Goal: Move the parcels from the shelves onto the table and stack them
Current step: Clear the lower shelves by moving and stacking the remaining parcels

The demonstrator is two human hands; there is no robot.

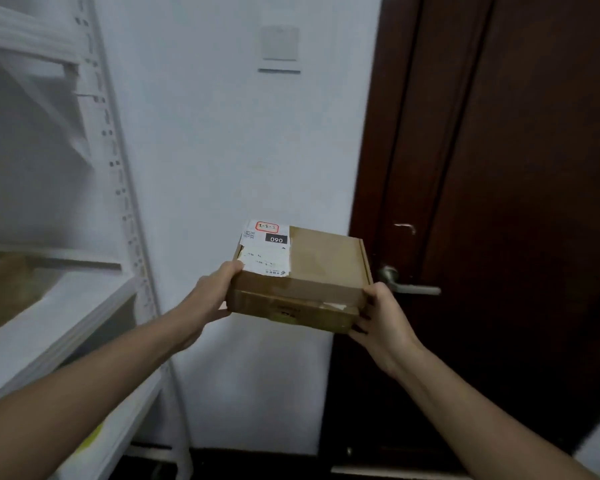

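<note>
Gripping a flat brown cardboard parcel [312,271] at its two near corners: the left hand [210,296] is curling round the left edge, thumb lying on top beside the white shipping label [265,249]; the right hand [383,320] is clasping the right near corner. The parcel is hanging in mid-air, roughly level, before the white wall [222,150], apart from the white shelving [118,168] at left, its right edge overlapping the dark door [516,168] near the lever handle [411,288]. A blurred cardboard box [7,289] is lying on a shelf, far left.

shelf post [118,161] left, door [499,168] right, bare wall [222,133] between
</note>
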